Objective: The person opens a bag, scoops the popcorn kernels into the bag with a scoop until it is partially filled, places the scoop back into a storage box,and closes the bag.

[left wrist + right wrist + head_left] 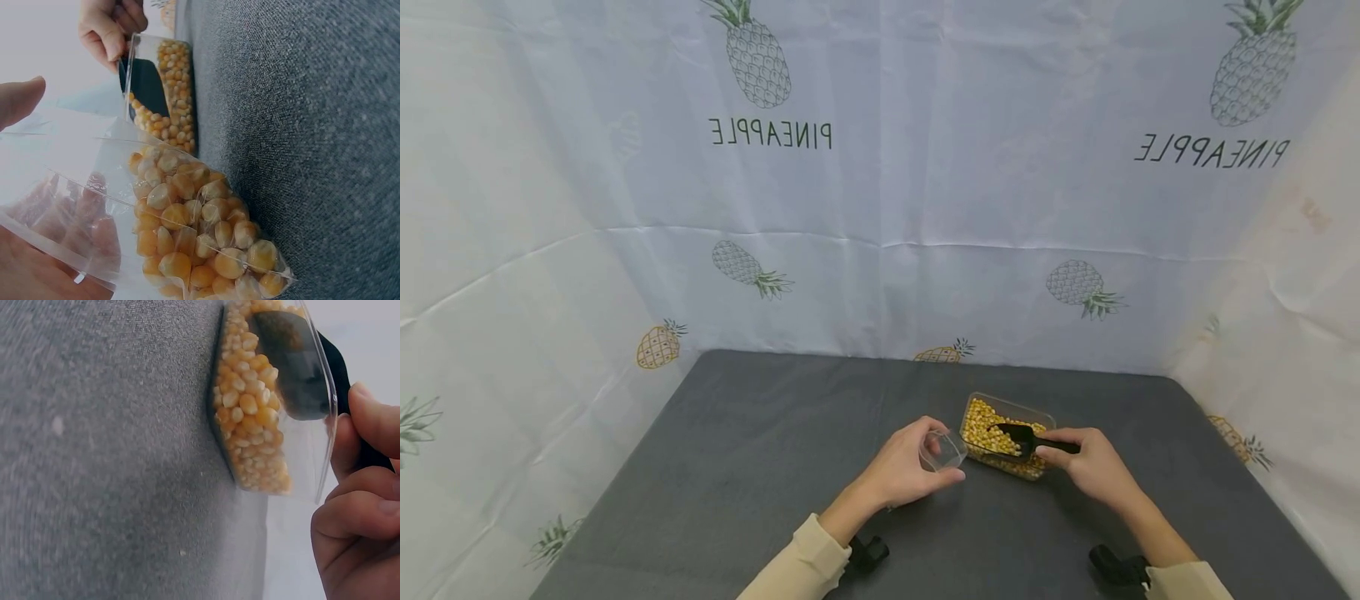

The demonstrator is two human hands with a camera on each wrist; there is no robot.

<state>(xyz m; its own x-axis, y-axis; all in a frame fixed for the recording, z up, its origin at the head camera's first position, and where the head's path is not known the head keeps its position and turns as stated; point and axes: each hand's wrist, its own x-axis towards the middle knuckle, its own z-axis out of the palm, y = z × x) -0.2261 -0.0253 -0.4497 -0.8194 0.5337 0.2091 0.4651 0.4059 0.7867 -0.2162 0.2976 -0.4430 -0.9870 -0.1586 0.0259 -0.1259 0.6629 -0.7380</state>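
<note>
My left hand point(901, 471) holds a clear plastic bag point(122, 187) with its mouth spread between thumb and fingers. Corn kernels point(200, 231) fill the bag's lower end, which is close to the cloth in the left wrist view. My right hand point(1096, 465) grips the handle of a black scoop point(1018, 435). The scoop's blade dips into a clear rectangular container point(306, 469) of yellow corn kernels point(250, 403). This container stands just right of the bag. Through its wall the blade shows among the kernels; how full it is, I cannot tell.
Dark grey cloth point(760, 467) covers the table. White curtains point(880, 183) printed with pineapples hang behind it and at both sides. A black wrist mount point(868, 554) sits under the left wrist, another black mount point(1116, 567) by the right.
</note>
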